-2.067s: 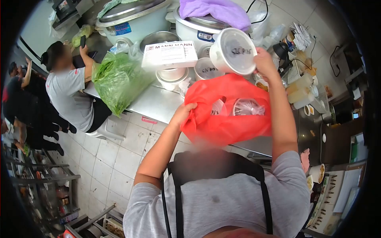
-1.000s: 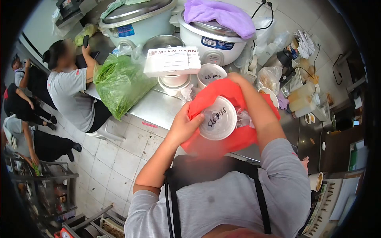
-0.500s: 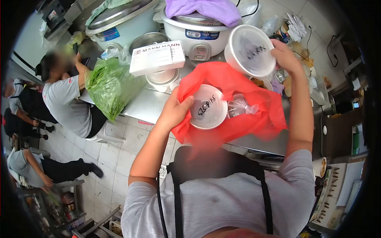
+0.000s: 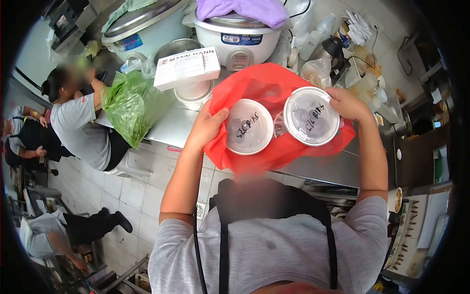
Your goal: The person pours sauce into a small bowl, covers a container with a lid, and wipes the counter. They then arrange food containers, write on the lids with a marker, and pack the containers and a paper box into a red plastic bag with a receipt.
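My left hand (image 4: 208, 127) is closed on the left edge of a red plastic bag (image 4: 259, 81), thumb towards the opening. Inside the bag, beside that thumb, sits a round lidded takeaway container (image 4: 248, 131) with black handwriting on its lid. A second lidded takeaway container (image 4: 313, 120), also marked in black, is gripped at its upper right rim by my right hand (image 4: 348, 104). It is over the right part of the bag; whether it rests on anything cannot be seen. Between the two containers a bit of a clear plastic packet (image 4: 279, 125) shows, mostly hidden.
On the steel table (image 4: 169, 128) are a leafy green bundle in clear plastic (image 4: 129, 105), a white box (image 4: 188, 68) on stacked tubs, and a rice cooker (image 4: 238, 41) under a purple cloth. A seated person (image 4: 78, 117) is at the left; others are behind.
My right hand has brought its container down and towards me, from above the rice cooker's side to over the bag beside the other container. My left hand still holds the bag's edge.
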